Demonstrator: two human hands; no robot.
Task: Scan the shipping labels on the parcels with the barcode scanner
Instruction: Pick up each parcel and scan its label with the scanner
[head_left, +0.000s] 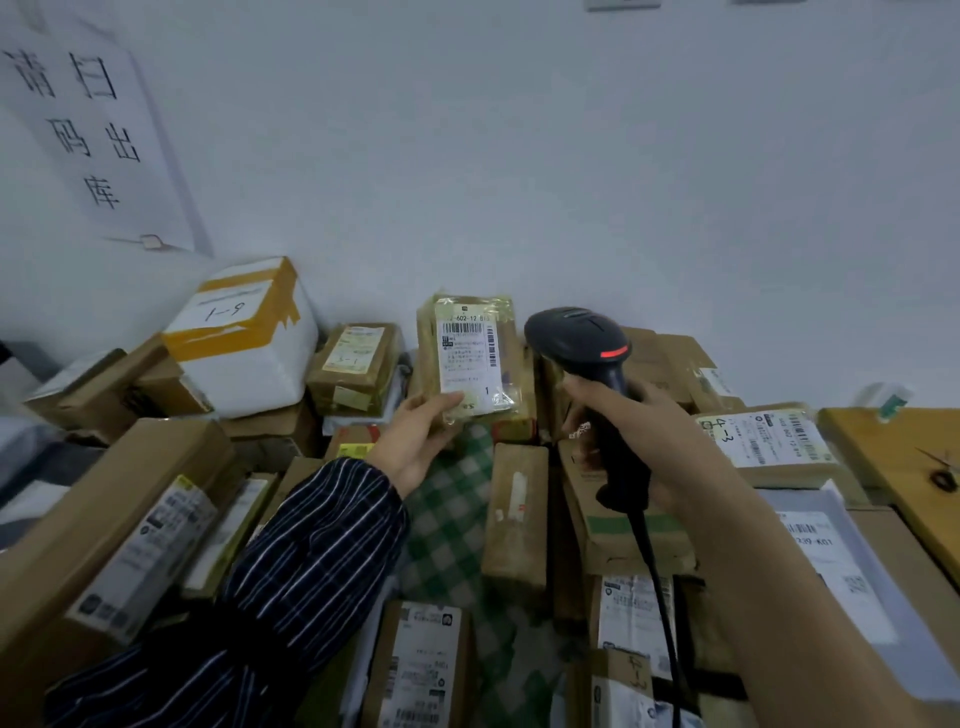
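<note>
White wall (519, 156) behind; paper sign (88, 130) with large characters at left. Table (872, 441) crowded with cardboard parcels (514, 514), green checked cloth (452, 519) showing between them. White foam box (244, 358) with orange tape atop pile, back left. Left hand (415, 436) pinches lower edge of taped brown parcel (517, 364), held upright above pile, shipping label (467, 353) facing camera. Right hand (639, 426) grips handle of barcode scanner (597, 364), just right of parcel; red light on head; cable (660, 571) hangs down.
</note>
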